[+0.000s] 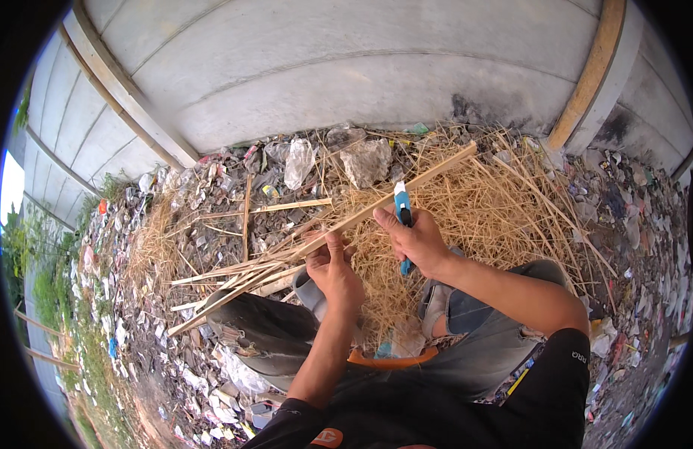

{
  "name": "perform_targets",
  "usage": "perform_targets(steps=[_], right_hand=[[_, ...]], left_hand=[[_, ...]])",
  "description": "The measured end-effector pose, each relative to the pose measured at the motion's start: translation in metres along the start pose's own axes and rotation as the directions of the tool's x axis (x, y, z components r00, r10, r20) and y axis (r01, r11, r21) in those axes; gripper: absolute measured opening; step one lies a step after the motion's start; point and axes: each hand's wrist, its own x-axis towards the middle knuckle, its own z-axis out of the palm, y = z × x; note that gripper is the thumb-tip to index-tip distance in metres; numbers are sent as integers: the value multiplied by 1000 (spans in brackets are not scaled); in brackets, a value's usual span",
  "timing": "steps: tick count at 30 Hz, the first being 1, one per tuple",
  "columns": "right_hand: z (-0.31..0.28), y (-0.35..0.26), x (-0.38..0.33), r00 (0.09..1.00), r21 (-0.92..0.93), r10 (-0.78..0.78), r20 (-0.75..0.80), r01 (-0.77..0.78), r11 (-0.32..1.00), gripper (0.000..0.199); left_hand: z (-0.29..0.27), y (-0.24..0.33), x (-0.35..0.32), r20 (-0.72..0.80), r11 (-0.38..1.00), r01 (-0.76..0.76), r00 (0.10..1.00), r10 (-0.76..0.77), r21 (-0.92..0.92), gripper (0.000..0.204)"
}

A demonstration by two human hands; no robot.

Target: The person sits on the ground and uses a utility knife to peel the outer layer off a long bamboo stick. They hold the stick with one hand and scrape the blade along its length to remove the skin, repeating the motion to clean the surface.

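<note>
- Right hand (420,241): fingers clamped around the handle of a blue utility knife (402,213), blade end pointing up and away, its tip touching the long bamboo strip (376,207).
- Left hand (333,271): fingers wrapped shut on the same strip, lower down its length, thumb on top.
- The strip runs diagonally from lower left to upper right, crossing in front of both hands; its far end sticks out above the knife.
- More thin strips (234,278) fan out to the left of the left hand, their ends resting over the person's left knee (260,322).
- Person is seated, grey trousers, dark sleeves; an orange curved rim (391,362) shows between the legs.
- Under and beyond the hands: a heap of pale straw-like shavings (466,217) covering the ground.
- 1 loose strip (286,206) lies flat on the litter further left, well apart from the hands.
- Ground (174,224) around is strewn with plastic scraps and rubbish; a crumpled clear bag (298,161) and a grey lump (367,161) sit near the wall.
- Backdrop: grey concrete panel wall (346,67) with 2 slanted posts, 1 each side.
</note>
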Motion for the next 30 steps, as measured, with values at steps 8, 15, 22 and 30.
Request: perform_targets(steps=[8,15,22,30], right_hand=[[-39,-17,18,976,118,-117,-182,140,983,46],[-80,-65,28,972,227,-83,-218,133,965,45],[-86,-68,35,994,145,-60,-95,73,987,45],[-80,-59,21,989,-553,-98,-111,20,833,57]], left_hand=[[29,38,-66,223,931,294,914,-340,218,26],[-14,111,-34,662,153,-660,748,48,735,45],[-36,102,-34,528,637,160,428,-733,754,53],[-43,76,-23,454,738,171,691,-562,653,41]])
